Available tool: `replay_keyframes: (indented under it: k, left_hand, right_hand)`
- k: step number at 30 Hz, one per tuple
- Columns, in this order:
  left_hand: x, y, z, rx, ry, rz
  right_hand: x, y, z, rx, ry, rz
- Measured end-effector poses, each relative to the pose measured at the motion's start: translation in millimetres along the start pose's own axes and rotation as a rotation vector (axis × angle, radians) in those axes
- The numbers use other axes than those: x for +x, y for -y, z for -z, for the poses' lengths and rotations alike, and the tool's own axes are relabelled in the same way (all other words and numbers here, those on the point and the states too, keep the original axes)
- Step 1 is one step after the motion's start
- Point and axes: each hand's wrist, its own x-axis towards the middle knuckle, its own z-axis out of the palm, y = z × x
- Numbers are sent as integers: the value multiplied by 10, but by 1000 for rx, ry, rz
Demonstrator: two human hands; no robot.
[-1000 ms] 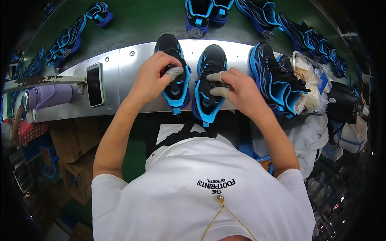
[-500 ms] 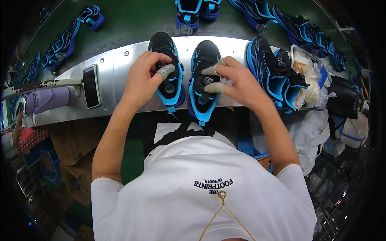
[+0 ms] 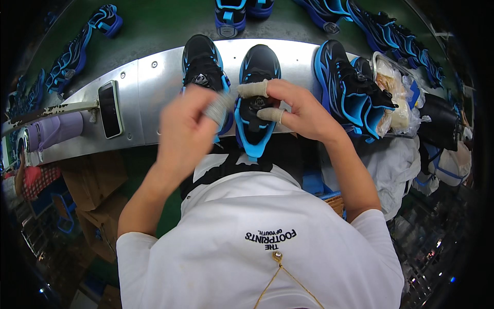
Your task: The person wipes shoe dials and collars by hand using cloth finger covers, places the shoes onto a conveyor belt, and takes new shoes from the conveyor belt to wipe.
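Note:
Two black sneakers with blue trim stand side by side on the metal table edge, toes pointing away from me. Over the heel half of the left sneaker (image 3: 200,57) is my left hand (image 3: 186,131), smeared by motion, a grey cover on a finger. It hides that sneaker's opening; the round badge on the tongue shows beyond it. My right hand (image 3: 303,110) is at the right sneaker (image 3: 260,63), its covered thumb and forefinger closed about the round piece on the tongue (image 3: 257,105). The blue-lined heel of that sneaker faces me.
More sneakers (image 3: 339,77) stand right of my hand, beside a tray of plastic-wrapped items (image 3: 399,98). A phone (image 3: 109,109) and a lilac bottle (image 3: 59,129) are on the left. Other sneakers (image 3: 230,18) line the green surface beyond the metal edge (image 3: 154,98).
My left hand has come back toward me from the left sneaker's tongue, baring its badge. My right fingers have drawn closer together on the right sneaker's tongue. The view has shifted slightly.

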Motion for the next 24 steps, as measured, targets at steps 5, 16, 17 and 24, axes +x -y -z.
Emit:
replay_keyframes:
  k: [5, 16, 17, 24]
  left_hand:
    - [-205, -92, -292, -568, 464, 585]
    - [-220, -38, -643, -1106, 170, 679]
    - [-216, -40, -619, -1098, 186, 692]
    - [-213, -25, -699, -1112, 218, 670]
  right_hand:
    - [-2, 57, -60, -133, -74, -92]
    - [-46, -77, -194, -158, -187, 28]
    - [-47, -82, -176, -155, -189, 29]
    - [22, -33, -19, -22, 26, -67]
